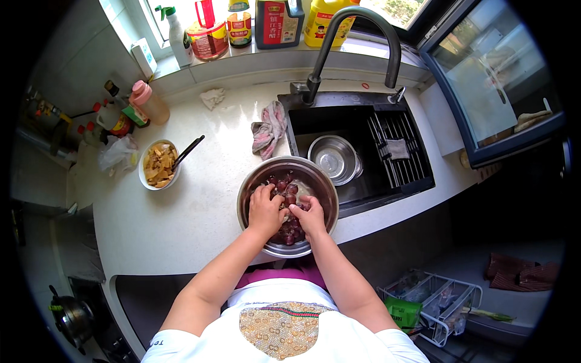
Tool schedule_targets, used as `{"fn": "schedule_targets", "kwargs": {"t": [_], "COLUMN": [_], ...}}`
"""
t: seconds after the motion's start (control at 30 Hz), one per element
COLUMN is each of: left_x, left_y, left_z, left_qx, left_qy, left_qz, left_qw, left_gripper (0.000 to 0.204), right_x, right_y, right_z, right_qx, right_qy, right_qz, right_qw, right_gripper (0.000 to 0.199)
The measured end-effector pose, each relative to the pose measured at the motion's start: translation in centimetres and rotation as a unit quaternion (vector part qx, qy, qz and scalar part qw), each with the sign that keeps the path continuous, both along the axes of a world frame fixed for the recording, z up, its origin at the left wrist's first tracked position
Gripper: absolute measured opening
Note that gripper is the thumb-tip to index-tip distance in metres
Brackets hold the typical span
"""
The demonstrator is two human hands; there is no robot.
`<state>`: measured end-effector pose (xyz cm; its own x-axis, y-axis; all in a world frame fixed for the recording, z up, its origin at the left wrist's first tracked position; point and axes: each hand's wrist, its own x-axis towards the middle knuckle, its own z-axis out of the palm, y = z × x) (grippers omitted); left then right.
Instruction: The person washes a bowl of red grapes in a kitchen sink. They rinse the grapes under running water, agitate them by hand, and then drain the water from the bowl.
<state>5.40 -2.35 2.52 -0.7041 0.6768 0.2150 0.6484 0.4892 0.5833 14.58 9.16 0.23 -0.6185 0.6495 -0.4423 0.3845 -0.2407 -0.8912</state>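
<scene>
A large steel bowl (252, 181) stands on the white counter at the sink's left front corner. It holds dark red grapes (288, 189) in water. Both of my hands are down inside it. My left hand (265, 209) rests on the grapes with fingers curled around some of them. My right hand (310, 216) is beside it on the right, fingers also bent into the grapes. The fruit under my palms is hidden.
A black sink (363, 121) with a smaller steel bowl (334, 158), a drain rack and a tall dark tap (357, 36) lies right. A white bowl of yellow food (158, 164) with chopsticks, a rag (268, 128), and bottles (209, 30) on the sill stand behind.
</scene>
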Motion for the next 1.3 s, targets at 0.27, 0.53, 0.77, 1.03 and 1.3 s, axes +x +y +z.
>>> {"fn": "schedule_targets", "kwargs": {"t": [0.27, 0.53, 0.77, 1.03, 1.3], "left_x": [-0.3, -0.2, -0.1, -0.1, -0.1], "left_y": [-0.3, 0.0, -0.3, -0.2, -0.3], "left_z": [-0.3, 0.8, 0.1, -0.1, -0.5], "left_qx": [0.006, 0.006, -0.020, -0.021, -0.010], "left_qy": [0.024, 0.023, 0.010, 0.014, 0.012], "left_qz": [-0.051, -0.068, -0.090, -0.082, -0.088], "left_qw": [0.998, 0.997, 0.996, 0.996, 0.996], "left_gripper": [0.016, 0.011, 0.016, 0.016, 0.017], "right_x": [0.0, 0.7, 0.9, 1.1, 0.6], "right_y": [0.6, 1.1, 1.3, 1.5, 2.2], "right_z": [-0.3, -0.7, 1.5, 2.7, 3.6], "right_qx": [-0.116, -0.209, -0.163, -0.096, -0.195], "right_qy": [-0.030, 0.038, -0.009, -0.021, -0.075], "right_qz": [0.055, 0.023, 0.085, 0.127, 0.060], "right_qw": [0.991, 0.977, 0.983, 0.987, 0.976], "right_gripper": [0.026, 0.023, 0.025, 0.031, 0.030]}}
